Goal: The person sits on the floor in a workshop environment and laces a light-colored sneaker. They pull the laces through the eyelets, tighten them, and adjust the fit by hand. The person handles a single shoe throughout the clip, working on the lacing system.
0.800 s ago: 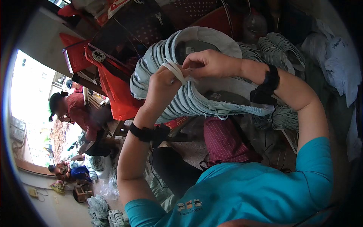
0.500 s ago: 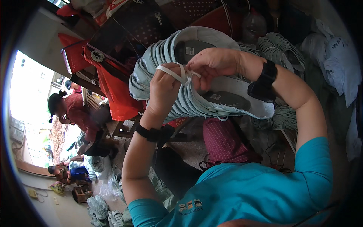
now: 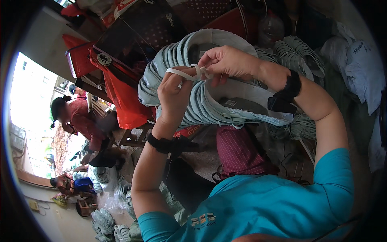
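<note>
Two nested stacks of pale grey-green shoe uppers [image 3: 155,76] lie in front of me, with dark insoles showing inside the top ones. Over the stacks, a white flat lace [image 3: 182,74] loops round the fingers of my left hand [image 3: 174,99], which is closed on it. My right hand [image 3: 231,62] pinches the same lace just to the right, where it bunches into what looks like a knot; its fingertips partly hide the spot. Small eyelet pieces or a lace loop [image 3: 238,123] show at the front edge of the nearer stack.
More stacked uppers [image 3: 294,56] stand at the back right, beside white bags [image 3: 360,68]. A red plastic bag [image 3: 129,107] hangs on the left. Under the stacks is a striped maroon cloth [image 3: 242,151]. Other people [image 3: 82,119] sit at far left near a bright opening.
My right hand has turned and risen slightly, with its fingers now pinched on the lace above the left fingers. The left hand has shifted a little left.
</note>
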A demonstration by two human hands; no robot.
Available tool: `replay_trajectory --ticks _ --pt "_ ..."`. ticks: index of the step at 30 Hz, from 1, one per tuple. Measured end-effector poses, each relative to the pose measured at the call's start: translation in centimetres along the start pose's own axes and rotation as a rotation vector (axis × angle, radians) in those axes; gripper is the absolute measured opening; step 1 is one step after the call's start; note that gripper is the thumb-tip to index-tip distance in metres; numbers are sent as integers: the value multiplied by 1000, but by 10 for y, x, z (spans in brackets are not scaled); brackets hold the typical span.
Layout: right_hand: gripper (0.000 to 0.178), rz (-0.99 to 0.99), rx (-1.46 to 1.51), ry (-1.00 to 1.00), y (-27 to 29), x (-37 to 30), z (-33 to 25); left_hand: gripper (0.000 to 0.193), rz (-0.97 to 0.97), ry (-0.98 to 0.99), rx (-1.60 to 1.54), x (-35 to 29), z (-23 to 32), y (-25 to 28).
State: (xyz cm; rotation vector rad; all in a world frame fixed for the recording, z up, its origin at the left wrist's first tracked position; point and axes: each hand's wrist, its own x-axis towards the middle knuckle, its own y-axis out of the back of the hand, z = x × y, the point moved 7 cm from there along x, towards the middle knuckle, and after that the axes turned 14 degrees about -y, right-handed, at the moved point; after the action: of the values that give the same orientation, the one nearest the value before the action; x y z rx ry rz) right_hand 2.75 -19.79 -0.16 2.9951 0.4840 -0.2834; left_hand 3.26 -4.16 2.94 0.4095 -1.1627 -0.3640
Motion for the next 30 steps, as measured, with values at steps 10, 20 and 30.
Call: replay_trajectory --ticks 10,20,30 --pt "17 141 -377 144 -3 5 -4 16 113 327 -370 -16 -29 -3" --pt "27 125 -488 161 2 2 -11 32 90 413 -528 -26 -27 -9" --pt "22 8 -22 -50 20 0 6 33 201 449 -715 -29 -31 -8"
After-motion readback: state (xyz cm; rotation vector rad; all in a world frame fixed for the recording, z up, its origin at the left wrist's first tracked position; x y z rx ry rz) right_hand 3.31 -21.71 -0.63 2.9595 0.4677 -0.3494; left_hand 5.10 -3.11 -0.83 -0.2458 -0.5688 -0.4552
